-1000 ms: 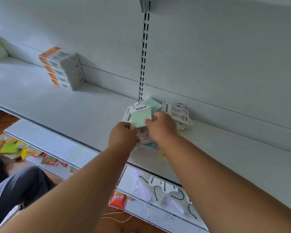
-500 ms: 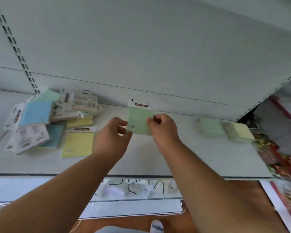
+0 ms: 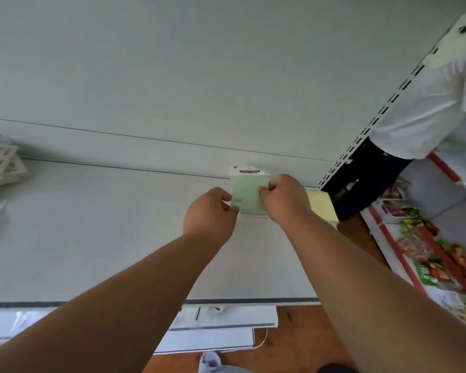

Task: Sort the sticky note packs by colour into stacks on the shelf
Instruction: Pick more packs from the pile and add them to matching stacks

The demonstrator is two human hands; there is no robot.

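The white shelf [image 3: 92, 238] fills the view, and since the frame 0.5 s earlier the unsorted pile of packs [image 3: 0, 168] has slid out to 9 o'clock. The green pack [image 3: 246, 193] now lies over the green stack [image 3: 253, 214] near the back wall, where before it hung in front of it. Its long axis runs 12 to 6, header card at 12. A yellow stack [image 3: 322, 205] sits just beside at 3 o'clock. Both hands pinch the pack — left hand [image 3: 209, 212] at its 8 o'clock edge, right hand [image 3: 285, 196] at its 3 o'clock edge.
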